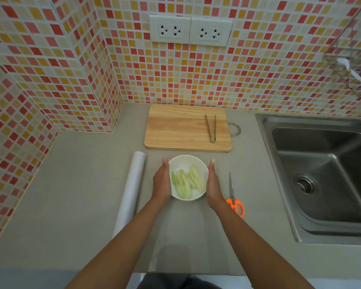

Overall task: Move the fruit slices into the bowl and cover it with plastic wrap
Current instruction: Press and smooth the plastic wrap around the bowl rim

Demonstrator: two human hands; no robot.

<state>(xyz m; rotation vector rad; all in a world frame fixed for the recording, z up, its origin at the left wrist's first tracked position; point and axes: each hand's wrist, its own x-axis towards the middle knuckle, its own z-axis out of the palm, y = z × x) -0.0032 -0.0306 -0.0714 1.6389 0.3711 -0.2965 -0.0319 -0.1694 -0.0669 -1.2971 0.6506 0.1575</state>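
Both hands, left hand (pixel 162 180) and right hand (pixel 214 184), cup the bowl (pixel 187 161) flat-palmed, steadying it. The fruit slices (pixel 186 183) lie inside; the plastic wrap (pixel 131 190) roll waits left.

Roll (pixel 130 190) and scissors (pixel 234 197) flank open counter (pixel 75 184).

No lettering, brand, number or sign could be read anywhere in the kitchen view. The twin wall sockets (pixel 190 31) at 12 o'clock carried plain white faces without markings. The roll of plastic wrap (pixel 129 193) at 9 o'clock showed no printed label, and the orange-handled scissors (pixel 234 200) at 3 o'clock bore no legible maker's stamp. The wooden cutting board (pixel 187 128) and white bowl (pixel 188 161) were likewise unmarked.
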